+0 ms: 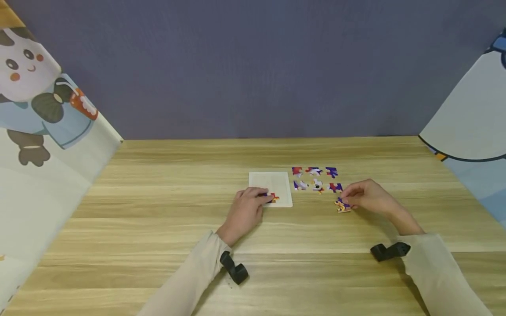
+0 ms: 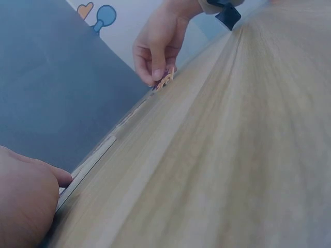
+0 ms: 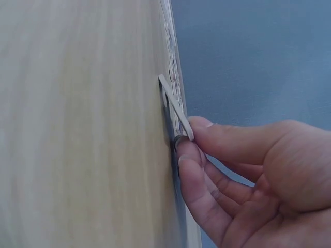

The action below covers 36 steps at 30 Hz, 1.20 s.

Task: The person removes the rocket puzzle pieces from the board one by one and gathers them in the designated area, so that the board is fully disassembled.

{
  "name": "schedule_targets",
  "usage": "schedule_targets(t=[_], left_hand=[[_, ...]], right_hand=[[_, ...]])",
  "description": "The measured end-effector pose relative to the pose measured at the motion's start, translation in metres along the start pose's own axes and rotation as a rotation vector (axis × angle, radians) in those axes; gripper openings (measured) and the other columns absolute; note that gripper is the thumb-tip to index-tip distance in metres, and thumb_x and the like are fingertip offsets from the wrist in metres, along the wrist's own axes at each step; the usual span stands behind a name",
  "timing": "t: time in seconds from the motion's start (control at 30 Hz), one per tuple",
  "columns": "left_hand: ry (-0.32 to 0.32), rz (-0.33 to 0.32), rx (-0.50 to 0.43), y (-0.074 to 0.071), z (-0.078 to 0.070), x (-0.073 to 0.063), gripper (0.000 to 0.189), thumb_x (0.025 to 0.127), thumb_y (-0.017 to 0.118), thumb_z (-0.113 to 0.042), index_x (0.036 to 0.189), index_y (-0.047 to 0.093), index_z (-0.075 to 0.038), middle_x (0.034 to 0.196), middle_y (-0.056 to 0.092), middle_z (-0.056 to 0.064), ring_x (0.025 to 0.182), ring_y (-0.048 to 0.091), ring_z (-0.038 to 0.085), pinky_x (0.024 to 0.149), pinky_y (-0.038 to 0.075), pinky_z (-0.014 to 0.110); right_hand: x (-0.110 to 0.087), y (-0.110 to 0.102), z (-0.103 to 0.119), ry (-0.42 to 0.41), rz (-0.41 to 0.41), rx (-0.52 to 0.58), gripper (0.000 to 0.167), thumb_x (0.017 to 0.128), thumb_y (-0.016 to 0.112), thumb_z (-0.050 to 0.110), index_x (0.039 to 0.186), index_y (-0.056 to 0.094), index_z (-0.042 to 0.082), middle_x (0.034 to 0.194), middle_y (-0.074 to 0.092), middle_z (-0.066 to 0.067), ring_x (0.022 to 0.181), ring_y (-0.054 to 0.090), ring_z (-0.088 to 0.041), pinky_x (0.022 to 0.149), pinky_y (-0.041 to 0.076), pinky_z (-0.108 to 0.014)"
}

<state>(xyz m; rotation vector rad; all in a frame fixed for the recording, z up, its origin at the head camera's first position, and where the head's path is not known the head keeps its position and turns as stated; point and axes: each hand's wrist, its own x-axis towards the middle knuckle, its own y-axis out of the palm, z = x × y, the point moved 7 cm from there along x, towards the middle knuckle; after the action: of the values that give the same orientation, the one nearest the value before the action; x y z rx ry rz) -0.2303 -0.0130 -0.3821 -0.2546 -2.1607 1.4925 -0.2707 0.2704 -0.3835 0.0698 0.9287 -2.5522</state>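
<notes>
My left hand (image 1: pixel 245 212) rests on the left part of a square white puzzle tray (image 1: pixel 270 179), its fingertips on a purple, red and yellow puzzle piece (image 1: pixel 272 198) lying there. Those fingers partly cover the piece. To the right, my right hand (image 1: pixel 369 199) pinches another puzzle piece (image 1: pixel 342 206), purple with a yellow-orange pattern, between thumb and fingers. In the right wrist view this puzzle piece (image 3: pixel 177 108) is seen edge-on, tilted, with one end raised off the table. The left wrist view shows the tray's edge (image 2: pixel 88 173) beside my left hand (image 2: pixel 28 196).
Between the tray and my right hand, several loose puzzle pieces (image 1: pixel 317 185) lie in two rows on the wooden table (image 1: pixel 178 175). A dark grey panel (image 1: pixel 253 70) rises behind the table, and printed cartoon panels (image 1: pixel 47 101) stand at the sides.
</notes>
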Motion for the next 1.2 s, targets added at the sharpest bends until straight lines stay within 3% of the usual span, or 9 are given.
schedule_targets(t=[0.3,0.53,0.87,1.2], left_hand=[[0.004,0.005,0.005,-0.0002,-0.0009,0.0001,0.037,0.086,0.059,-0.003,0.119,0.068,-0.018,0.128,0.062,0.003,0.117,0.055,0.022,0.095,0.043,0.043],[0.009,-0.006,-0.008,0.0005,-0.0007,0.0004,0.036,0.087,0.059,-0.003,0.118,0.069,-0.018,0.128,0.062,0.004,0.117,0.056,0.022,0.096,0.043,0.044],[-0.003,-0.003,-0.036,0.0005,0.0001,0.0000,0.035,0.087,0.058,-0.003,0.118,0.069,-0.017,0.128,0.061,0.005,0.118,0.055,0.023,0.097,0.042,0.045],[-0.008,-0.006,-0.057,-0.0003,-0.0003,-0.0003,0.035,0.088,0.057,-0.003,0.117,0.069,-0.016,0.128,0.061,0.005,0.118,0.055,0.023,0.098,0.041,0.045]], right_hand=[[-0.0011,-0.0015,-0.0010,-0.014,-0.019,-0.022,0.017,0.090,0.060,0.003,0.103,0.067,-0.007,0.097,0.068,-0.017,0.074,0.061,-0.005,0.066,0.055,-0.024],[-0.0017,-0.0040,0.0001,-0.041,-0.066,-0.097,0.015,0.089,0.064,0.008,0.099,0.070,-0.002,0.094,0.070,-0.013,0.072,0.056,-0.004,0.059,0.048,-0.022],[0.0004,0.0002,0.0035,-0.045,-0.025,-0.102,0.023,0.082,0.073,0.008,0.100,0.067,-0.005,0.087,0.067,-0.008,0.071,0.056,-0.005,0.061,0.049,-0.022],[0.0008,-0.0018,-0.0003,-0.027,-0.057,-0.148,0.021,0.079,0.074,0.008,0.096,0.069,-0.002,0.084,0.065,-0.006,0.072,0.053,-0.008,0.062,0.047,-0.021]])
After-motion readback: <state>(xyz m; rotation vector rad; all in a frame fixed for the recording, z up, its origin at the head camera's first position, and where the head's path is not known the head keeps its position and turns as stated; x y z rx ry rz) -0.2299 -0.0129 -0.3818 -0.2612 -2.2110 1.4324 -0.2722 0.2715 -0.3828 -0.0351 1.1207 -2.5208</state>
